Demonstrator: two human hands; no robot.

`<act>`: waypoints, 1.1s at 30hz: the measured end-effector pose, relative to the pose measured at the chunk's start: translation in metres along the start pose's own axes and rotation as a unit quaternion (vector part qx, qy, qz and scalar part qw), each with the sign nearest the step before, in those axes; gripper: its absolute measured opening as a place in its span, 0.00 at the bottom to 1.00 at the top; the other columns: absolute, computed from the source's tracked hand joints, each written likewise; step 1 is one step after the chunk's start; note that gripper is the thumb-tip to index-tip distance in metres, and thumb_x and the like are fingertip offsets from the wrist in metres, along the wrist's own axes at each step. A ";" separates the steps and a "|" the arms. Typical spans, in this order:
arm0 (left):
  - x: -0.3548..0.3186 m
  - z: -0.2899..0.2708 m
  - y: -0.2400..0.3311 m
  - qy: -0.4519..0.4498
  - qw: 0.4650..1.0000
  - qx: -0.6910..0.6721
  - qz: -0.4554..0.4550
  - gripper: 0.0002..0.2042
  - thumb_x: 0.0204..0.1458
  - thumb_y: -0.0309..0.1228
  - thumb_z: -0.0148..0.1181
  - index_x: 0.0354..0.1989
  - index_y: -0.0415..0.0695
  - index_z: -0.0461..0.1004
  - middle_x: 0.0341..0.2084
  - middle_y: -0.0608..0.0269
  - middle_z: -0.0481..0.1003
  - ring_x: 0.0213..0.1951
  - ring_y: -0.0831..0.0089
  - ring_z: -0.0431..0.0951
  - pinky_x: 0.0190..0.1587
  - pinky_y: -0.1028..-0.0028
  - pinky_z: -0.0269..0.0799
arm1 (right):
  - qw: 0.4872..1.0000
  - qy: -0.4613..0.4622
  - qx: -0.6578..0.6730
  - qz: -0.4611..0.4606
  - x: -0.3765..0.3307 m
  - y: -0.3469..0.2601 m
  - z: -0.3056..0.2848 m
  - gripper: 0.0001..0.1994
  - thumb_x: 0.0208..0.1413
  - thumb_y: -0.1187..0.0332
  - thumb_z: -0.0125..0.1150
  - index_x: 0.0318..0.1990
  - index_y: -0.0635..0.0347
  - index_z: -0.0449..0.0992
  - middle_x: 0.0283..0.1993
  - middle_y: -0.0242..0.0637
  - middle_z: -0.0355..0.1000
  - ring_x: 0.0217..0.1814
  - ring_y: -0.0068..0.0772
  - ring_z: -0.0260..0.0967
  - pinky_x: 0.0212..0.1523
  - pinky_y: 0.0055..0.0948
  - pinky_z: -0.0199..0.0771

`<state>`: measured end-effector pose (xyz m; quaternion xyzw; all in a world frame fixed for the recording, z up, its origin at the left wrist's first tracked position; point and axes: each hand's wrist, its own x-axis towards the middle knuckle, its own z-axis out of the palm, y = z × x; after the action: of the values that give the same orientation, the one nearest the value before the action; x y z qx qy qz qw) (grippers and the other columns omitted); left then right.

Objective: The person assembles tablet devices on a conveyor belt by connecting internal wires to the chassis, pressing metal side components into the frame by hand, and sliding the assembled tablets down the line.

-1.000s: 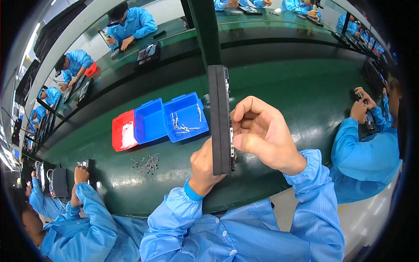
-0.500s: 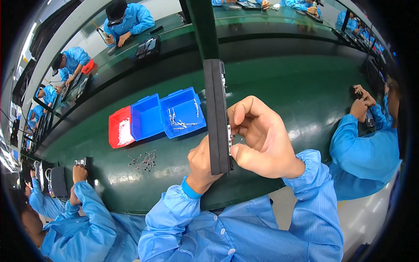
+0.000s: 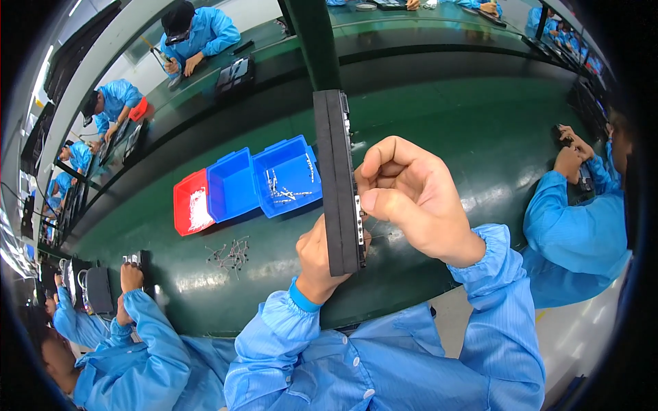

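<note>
In my left hand (image 3: 317, 255) is a flat black rectangular device (image 3: 335, 171), held up on its edge over the bench. Its right side carries a row of small white and metallic parts. The device hides most of my left fingers. My right hand (image 3: 421, 202) is at that side, with thumb and forefinger pinched close against the white parts. Whatever lies between those fingertips is too small or hidden to name. A thin wire-like line shows just below them.
Left of the device stand a red bin (image 3: 184, 205) of small white pieces and two joined blue bins (image 3: 229, 179), the right one holding small parts. Thin-leaded components (image 3: 229, 256) lie loose on the green bench (image 3: 480, 137). Co-workers sit on both sides (image 3: 572, 219).
My right hand has shifted slightly up, and its thumb has risen along the device's side to meet the forefinger. The left hand keeps its hold, with the device slightly further left.
</note>
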<state>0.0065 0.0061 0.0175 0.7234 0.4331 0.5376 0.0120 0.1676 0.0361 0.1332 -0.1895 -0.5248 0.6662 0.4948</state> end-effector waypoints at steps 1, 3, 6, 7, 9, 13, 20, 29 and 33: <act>-0.001 -0.001 -0.001 -0.007 1.000 -0.001 0.002 0.20 0.35 0.24 0.71 0.42 0.39 0.78 0.35 0.57 0.79 0.29 0.63 0.81 0.27 0.71 0.76 | 1.000 -0.002 0.000 0.001 0.001 0.000 0.000 0.12 0.52 0.80 0.61 0.43 0.68 0.69 0.38 0.35 0.71 0.41 0.20 0.71 0.46 0.23 0.75; -0.001 -0.001 -0.002 -0.012 1.000 -0.001 0.002 0.20 0.36 0.25 0.71 0.42 0.39 0.78 0.36 0.56 0.79 0.30 0.63 0.82 0.27 0.71 0.77 | 1.000 -0.001 -0.005 0.006 0.002 0.000 0.000 0.12 0.52 0.80 0.62 0.43 0.68 0.69 0.38 0.35 0.72 0.41 0.20 0.72 0.46 0.24 0.75; 0.003 -0.003 0.001 -0.014 1.000 -0.008 0.008 0.21 0.39 0.25 0.70 0.46 0.36 0.77 0.37 0.55 0.80 0.32 0.62 0.83 0.29 0.71 0.78 | 1.000 -0.005 -0.012 -0.001 0.003 -0.001 -0.001 0.12 0.51 0.79 0.63 0.43 0.67 0.69 0.38 0.35 0.72 0.40 0.21 0.72 0.45 0.24 0.76; 0.006 -0.005 0.005 -0.012 1.000 0.018 0.017 0.22 0.40 0.24 0.69 0.48 0.34 0.76 0.38 0.54 0.80 0.33 0.61 0.83 0.30 0.71 0.78 | 1.000 -0.005 -0.013 0.001 0.003 -0.002 -0.002 0.12 0.51 0.79 0.63 0.43 0.67 0.69 0.38 0.35 0.72 0.40 0.21 0.72 0.45 0.24 0.76; 0.006 -0.005 0.007 -0.010 0.999 0.043 0.026 0.23 0.42 0.24 0.68 0.49 0.32 0.75 0.38 0.54 0.80 0.34 0.61 0.84 0.31 0.71 0.79 | 0.999 -0.002 -0.030 0.015 0.004 -0.005 -0.005 0.12 0.50 0.79 0.63 0.42 0.66 0.69 0.38 0.36 0.72 0.40 0.21 0.72 0.44 0.24 0.76; 0.009 -0.005 0.010 -0.022 0.998 0.053 0.018 0.24 0.43 0.22 0.67 0.52 0.29 0.73 0.39 0.53 0.80 0.35 0.60 0.84 0.32 0.70 0.79 | 1.000 -0.007 -0.020 0.018 0.007 -0.005 -0.008 0.12 0.50 0.79 0.63 0.41 0.66 0.68 0.37 0.36 0.72 0.39 0.21 0.72 0.43 0.23 0.76; 0.013 -0.006 0.009 -0.011 0.999 0.015 0.038 0.27 0.43 0.22 0.66 0.55 0.29 0.70 0.41 0.51 0.80 0.38 0.59 0.84 0.35 0.69 0.80 | 1.000 -0.022 0.011 0.017 0.003 0.000 -0.005 0.19 0.48 0.81 0.62 0.47 0.66 0.65 0.40 0.35 0.69 0.42 0.22 0.70 0.45 0.24 0.74; 0.010 -0.006 0.006 -0.001 0.997 0.059 0.042 0.31 0.45 0.24 0.67 0.60 0.27 0.67 0.35 0.50 0.81 0.30 0.63 0.84 0.31 0.72 0.79 | 0.999 -0.025 -0.023 -0.011 0.002 0.001 -0.001 0.23 0.44 0.81 0.65 0.48 0.65 0.63 0.41 0.36 0.66 0.44 0.23 0.67 0.48 0.26 0.71; 0.014 -0.005 0.007 0.012 0.997 0.049 0.063 0.32 0.46 0.25 0.67 0.61 0.27 0.65 0.34 0.51 0.81 0.30 0.64 0.84 0.31 0.72 0.79 | 0.998 -0.027 -0.038 -0.037 -0.001 0.002 0.001 0.23 0.43 0.80 0.65 0.48 0.64 0.63 0.42 0.36 0.65 0.44 0.23 0.65 0.48 0.26 0.70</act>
<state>0.0072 0.0085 0.0342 0.7421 0.4127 0.5244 -0.0625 0.1667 0.0345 0.1314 -0.1706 -0.5699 0.6314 0.4975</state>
